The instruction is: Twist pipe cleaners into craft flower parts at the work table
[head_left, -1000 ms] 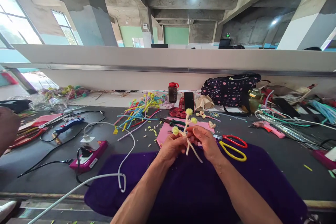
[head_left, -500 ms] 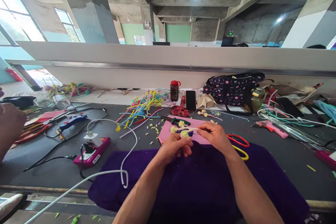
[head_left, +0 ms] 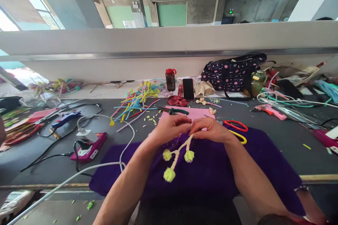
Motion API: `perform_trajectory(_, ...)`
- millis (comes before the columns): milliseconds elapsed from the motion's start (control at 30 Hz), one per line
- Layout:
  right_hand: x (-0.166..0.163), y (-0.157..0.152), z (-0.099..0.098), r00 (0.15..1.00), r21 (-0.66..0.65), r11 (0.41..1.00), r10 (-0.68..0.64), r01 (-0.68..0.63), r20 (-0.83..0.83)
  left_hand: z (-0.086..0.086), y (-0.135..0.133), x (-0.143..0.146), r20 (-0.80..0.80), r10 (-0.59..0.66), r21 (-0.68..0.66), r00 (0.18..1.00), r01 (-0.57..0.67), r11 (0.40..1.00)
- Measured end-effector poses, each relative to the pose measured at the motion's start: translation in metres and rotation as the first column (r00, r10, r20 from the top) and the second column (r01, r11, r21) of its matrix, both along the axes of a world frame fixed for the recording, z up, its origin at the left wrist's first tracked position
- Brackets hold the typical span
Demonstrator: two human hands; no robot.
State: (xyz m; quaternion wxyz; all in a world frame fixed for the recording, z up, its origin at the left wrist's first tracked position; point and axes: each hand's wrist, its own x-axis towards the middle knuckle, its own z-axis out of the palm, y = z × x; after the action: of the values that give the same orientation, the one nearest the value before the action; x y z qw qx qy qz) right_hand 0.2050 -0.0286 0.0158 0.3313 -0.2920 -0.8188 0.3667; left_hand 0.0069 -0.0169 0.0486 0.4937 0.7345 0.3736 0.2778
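My right hand [head_left: 210, 129] pinches the top of a cream fuzzy pipe-cleaner sprig [head_left: 176, 154]. The branched stem hangs down towards me, with three yellow-green pom-poms at its tips. Close beside it, my left hand [head_left: 170, 129] has its fingers bent and drawn together near the right fingertips; what they grip, if anything, is hidden. Behind my hands lies a pink sheet [head_left: 196, 111], with green-handled pliers [head_left: 178, 111] on it. Scissors with red and yellow handles [head_left: 236, 126] rest right of my right hand. Purple cloth [head_left: 211, 168] spreads beneath my forearms.
Colourful pipe cleaners [head_left: 139, 100] lie in a heap at the back, with cut bits scattered near. A bottle [head_left: 170, 81], phone [head_left: 188, 89] and patterned bag [head_left: 227, 74] stand behind. A power strip [head_left: 91, 149] trails cables at left; a pink glue gun [head_left: 271, 111] lies right.
The sprig has turned over, its pom-poms now pointing down towards me instead of up by my left fingers. My hands have come closer together, and the camera view has tilted down.
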Motion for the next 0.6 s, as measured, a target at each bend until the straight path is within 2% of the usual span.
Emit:
perform_trajectory(33,0.0,0.001,-0.001,0.998,0.013,0.999,-0.043,0.043,0.049,-0.007,0.004,0.006,-0.027,-0.072,-0.094,0.997,0.069,0.993)
perform_trajectory(100,0.001,0.003,-0.005,0.979,0.034,0.989,-0.145,0.142,0.146,-0.023,0.011,0.014,-0.002,-0.108,-0.223,0.994,0.105,0.969)
perform_trajectory(267,0.001,0.003,-0.012,0.911,0.079,0.959,-0.283,0.272,0.299,-0.052,0.024,0.019,0.024,-0.142,-0.32,0.99,0.142,0.937)
perform_trajectory(400,0.001,0.003,-0.01,0.863,0.158,0.936,-0.351,0.314,0.364,-0.059,0.024,0.018,0.01,-0.133,-0.398,0.991,0.125,0.909)
perform_trajectory(500,0.006,0.004,-0.005,0.861,0.184,0.95,-0.307,0.253,0.405,-0.059,0.023,0.018,0.059,-0.107,-0.407,0.993,0.122,0.905)
perform_trajectory(600,0.015,0.006,0.001,0.9,0.18,0.963,-0.252,0.199,0.356,-0.056,0.021,0.019,0.143,-0.057,-0.417,0.988,0.112,0.902)
